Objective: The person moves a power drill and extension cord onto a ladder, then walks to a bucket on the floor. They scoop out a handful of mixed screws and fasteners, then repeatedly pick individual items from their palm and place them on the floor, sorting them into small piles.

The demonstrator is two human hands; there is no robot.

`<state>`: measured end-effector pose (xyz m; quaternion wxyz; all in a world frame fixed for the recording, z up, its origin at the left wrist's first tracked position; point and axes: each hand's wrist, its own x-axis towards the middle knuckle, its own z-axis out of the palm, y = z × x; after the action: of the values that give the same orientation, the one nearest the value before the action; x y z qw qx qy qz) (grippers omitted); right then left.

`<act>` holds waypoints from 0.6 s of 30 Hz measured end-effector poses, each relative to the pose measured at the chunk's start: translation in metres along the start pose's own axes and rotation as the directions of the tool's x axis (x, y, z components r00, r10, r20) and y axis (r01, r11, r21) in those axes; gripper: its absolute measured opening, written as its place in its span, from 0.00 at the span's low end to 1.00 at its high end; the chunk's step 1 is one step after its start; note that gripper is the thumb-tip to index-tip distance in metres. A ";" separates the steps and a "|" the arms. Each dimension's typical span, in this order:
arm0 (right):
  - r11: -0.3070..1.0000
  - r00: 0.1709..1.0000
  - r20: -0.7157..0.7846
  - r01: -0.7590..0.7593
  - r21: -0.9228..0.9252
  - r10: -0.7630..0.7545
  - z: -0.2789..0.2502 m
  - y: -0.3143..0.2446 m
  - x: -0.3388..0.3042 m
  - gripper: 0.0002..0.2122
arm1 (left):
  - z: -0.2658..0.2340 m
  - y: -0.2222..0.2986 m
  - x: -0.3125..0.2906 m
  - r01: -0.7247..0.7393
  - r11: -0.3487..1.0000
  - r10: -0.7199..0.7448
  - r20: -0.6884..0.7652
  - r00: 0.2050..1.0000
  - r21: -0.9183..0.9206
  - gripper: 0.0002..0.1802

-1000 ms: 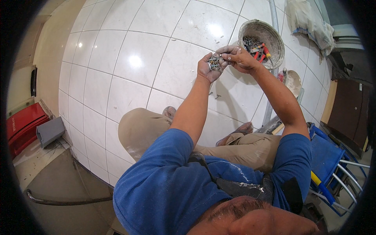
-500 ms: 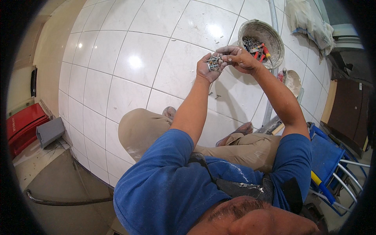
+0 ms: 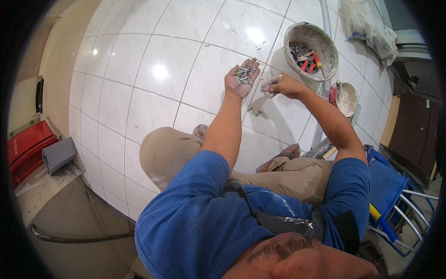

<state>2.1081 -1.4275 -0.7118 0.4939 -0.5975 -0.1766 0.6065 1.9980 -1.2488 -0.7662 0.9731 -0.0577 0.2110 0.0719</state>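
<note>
My left hand [image 3: 238, 83] is turned palm up, holding a small heap of silvery screws [image 3: 243, 75] in its cupped palm, fingers loosely stretched. To its right, my right hand [image 3: 278, 87] is pinched with the fingers pointing left, apart from the heap. Something small shows at its fingertips, but I cannot make out what. A few loose screws [image 3: 255, 111] lie on the tiles below the hands. Beyond my right hand stands a round, plaster-crusted bucket [image 3: 331, 59] with many small metal fasteners and red-and-yellow-handled pliers [image 3: 314, 65] inside.
A long metal bar [image 3: 326, 28] runs along the white tiled floor [image 3: 176, 60] behind the bucket. Near it is a shallow plaster-coated bowl [image 3: 347, 99]. A blue folding chair [image 3: 388, 181] stands at the right, a red box [image 3: 31, 148] and grey bin [image 3: 59, 155] at the left.
My hands have separated. The left moved slightly left with its palm opening out, the screws still in it; the right dropped a little lower, away from the heap.
</note>
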 end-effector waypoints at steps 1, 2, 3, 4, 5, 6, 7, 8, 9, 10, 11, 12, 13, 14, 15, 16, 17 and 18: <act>0.997 0.999 -0.005 -0.046 -0.058 0.046 0.003 0.011 0.001 0.10 | 0.001 0.002 -0.001 -0.017 1.000 0.017 -0.014 1.000 -0.008 0.29; 0.985 0.993 -0.033 -0.117 -0.127 0.114 0.005 0.020 0.000 0.09 | 0.002 0.004 -0.003 -0.035 0.999 0.035 -0.027 0.999 -0.010 0.29; 0.977 0.988 -0.053 -0.150 -0.149 0.144 0.008 0.029 0.001 0.08 | 0.003 0.005 -0.003 -0.037 0.999 0.037 -0.028 0.999 -0.023 0.28; 0.972 0.986 -0.055 -0.162 -0.169 0.155 0.011 0.035 0.000 0.08 | 0.005 0.005 -0.004 -0.033 0.999 0.033 -0.011 0.999 -0.026 0.28; 0.967 0.984 -0.059 -0.178 -0.183 0.170 0.014 0.039 0.000 0.08 | 0.006 0.005 -0.003 -0.034 0.999 0.034 -0.003 0.999 -0.024 0.28; 0.962 0.980 -0.061 -0.197 -0.187 0.189 0.017 0.041 0.000 0.09 | 0.008 0.005 -0.004 -0.035 0.999 0.035 0.004 0.999 -0.023 0.27; 0.964 0.984 -0.051 -0.176 -0.198 0.169 0.018 0.039 0.000 0.09 | 0.009 0.004 -0.004 -0.031 0.999 0.031 0.003 1.000 -0.030 0.27; 0.967 0.988 -0.041 -0.157 -0.199 0.152 0.018 0.035 -0.001 0.09 | 0.011 0.004 -0.003 -0.026 0.999 0.026 0.002 1.000 -0.038 0.27; 0.964 0.985 -0.054 -0.173 -0.204 0.165 0.016 0.028 -0.002 0.10 | 0.012 0.004 -0.003 -0.020 0.999 0.020 0.005 1.000 -0.046 0.27; 0.974 0.994 -0.002 -0.105 -0.201 0.107 0.013 0.019 -0.004 0.10 | 0.012 0.004 -0.003 -0.018 0.999 0.018 0.009 1.000 -0.041 0.27; 0.977 0.997 0.027 -0.070 -0.202 0.077 0.005 0.007 -0.007 0.11 | 0.012 0.004 -0.002 -0.015 0.999 0.015 0.017 1.000 -0.037 0.27; 0.978 0.997 0.045 -0.048 -0.203 0.058 -0.004 -0.007 -0.010 0.11 | 0.012 0.004 -0.002 -0.014 0.999 0.015 0.027 1.000 -0.028 0.27; 0.973 1.000 0.028 -0.007 -0.232 0.014 -0.014 -0.021 -0.013 0.12 | 0.012 0.004 -0.001 -0.004 0.999 0.005 0.036 0.999 -0.039 0.27; 0.965 1.000 0.005 0.031 -0.260 -0.030 -0.025 -0.035 -0.016 0.12 | 0.011 0.004 0.000 0.005 0.999 -0.003 0.047 0.999 -0.047 0.28; 0.951 0.994 -0.051 0.072 -0.301 -0.092 -0.039 -0.049 -0.023 0.11 | 0.011 0.003 0.000 0.013 0.999 -0.010 0.053 0.999 -0.052 0.28; 0.928 0.974 -0.044 0.196 -0.316 -0.220 -0.053 -0.060 -0.030 0.11 | 0.010 0.002 0.000 0.021 0.999 -0.018 0.050 0.999 -0.048 0.28; 0.918 0.956 -0.189 0.142 -0.371 -0.225 -0.068 -0.071 -0.036 0.11 | 0.010 0.002 0.000 0.026 0.999 -0.024 0.046 0.999 -0.040 0.28; 0.888 0.914 -0.226 0.229 -0.398 -0.337 -0.082 -0.080 -0.041 0.11 | 0.011 0.001 0.001 0.032 0.999 -0.030 0.057 0.998 -0.031 0.28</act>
<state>2.2041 -1.4555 -0.6435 0.4793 -0.7277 -0.2978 0.3900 2.0027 -1.2462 -0.7566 0.9786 -0.0746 0.1814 0.0617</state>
